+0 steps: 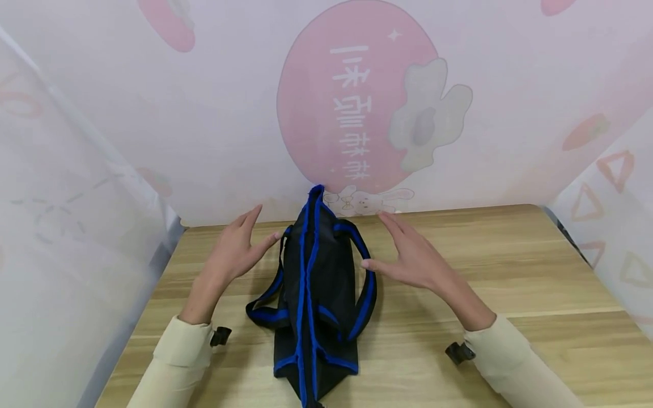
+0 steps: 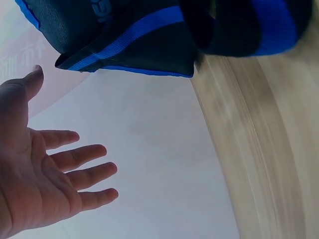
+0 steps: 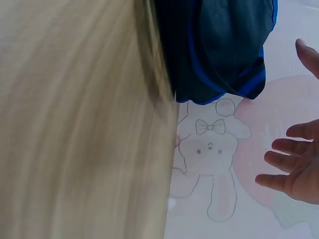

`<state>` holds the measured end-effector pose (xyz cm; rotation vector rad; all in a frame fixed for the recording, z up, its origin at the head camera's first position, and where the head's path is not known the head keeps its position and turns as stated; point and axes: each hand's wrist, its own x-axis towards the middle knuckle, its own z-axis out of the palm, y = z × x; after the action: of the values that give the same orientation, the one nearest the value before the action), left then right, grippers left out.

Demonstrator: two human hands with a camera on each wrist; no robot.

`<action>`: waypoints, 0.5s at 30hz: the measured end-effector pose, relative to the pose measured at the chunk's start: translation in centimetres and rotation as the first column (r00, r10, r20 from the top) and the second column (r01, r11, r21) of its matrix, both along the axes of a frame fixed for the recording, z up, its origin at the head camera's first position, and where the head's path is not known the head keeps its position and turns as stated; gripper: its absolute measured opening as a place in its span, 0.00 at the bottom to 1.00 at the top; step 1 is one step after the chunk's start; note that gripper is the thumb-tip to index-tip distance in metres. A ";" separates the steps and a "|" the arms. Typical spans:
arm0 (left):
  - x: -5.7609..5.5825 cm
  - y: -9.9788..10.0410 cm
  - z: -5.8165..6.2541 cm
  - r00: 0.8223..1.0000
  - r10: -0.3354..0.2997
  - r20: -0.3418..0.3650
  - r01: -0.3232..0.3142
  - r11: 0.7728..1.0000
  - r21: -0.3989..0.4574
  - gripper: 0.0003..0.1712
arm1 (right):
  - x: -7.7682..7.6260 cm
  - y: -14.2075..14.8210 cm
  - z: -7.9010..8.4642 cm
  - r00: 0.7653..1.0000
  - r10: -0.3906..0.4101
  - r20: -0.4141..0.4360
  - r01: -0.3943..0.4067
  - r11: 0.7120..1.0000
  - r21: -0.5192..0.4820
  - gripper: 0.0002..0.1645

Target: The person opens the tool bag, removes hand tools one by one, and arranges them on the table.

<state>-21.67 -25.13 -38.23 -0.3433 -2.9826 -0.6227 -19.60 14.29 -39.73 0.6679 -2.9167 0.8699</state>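
A black fabric bag (image 1: pixel 331 272) with blue trim stands upright on the wooden table, its top edges close together. Two blue-and-black handles hang at its sides, the left handle (image 1: pixel 265 314) and the right handle (image 1: pixel 364 303). To the left of the bag is my left hand (image 1: pixel 234 249), fingers extended and thumb toward the bag. My right hand (image 1: pixel 415 255) is on the other side, also with straight fingers, its thumb tip close to the right handle; whether it touches cannot be told. Both wrist views show spread fingers, the left hand (image 2: pixel 50 174) and the right hand (image 3: pixel 299 159), holding nothing.
The wooden table (image 1: pixel 484 266) runs back to a pale printed backdrop (image 1: pixel 229 113) right behind the bag. White printed sheets stand at the left (image 1: pixel 61 226) and right (image 1: pixel 612 215) sides. A small black device (image 1: pixel 461 352) sits at the right cuff.
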 end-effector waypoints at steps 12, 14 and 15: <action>-2.9 1.0 0.7 0.997 -0.050 -0.052 0.055 0.993 0.102 0.45 | -3.2 -3.0 2.2 0.997 0.076 -0.014 -0.077 0.978 -0.191 0.52; -3.3 1.3 0.9 0.996 -0.058 -0.061 0.065 0.990 0.125 0.44 | -3.9 -3.6 2.4 0.996 0.086 -0.024 -0.089 0.966 -0.241 0.48; -3.5 1.4 1.0 0.997 -0.059 -0.058 0.067 0.988 0.139 0.44 | -4.2 -3.8 2.4 0.996 0.089 -0.027 -0.093 0.960 -0.265 0.47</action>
<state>-25.22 -23.73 -37.28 -0.4375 -2.8663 -0.8114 -23.78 10.45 -37.31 0.7846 -2.7004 1.2319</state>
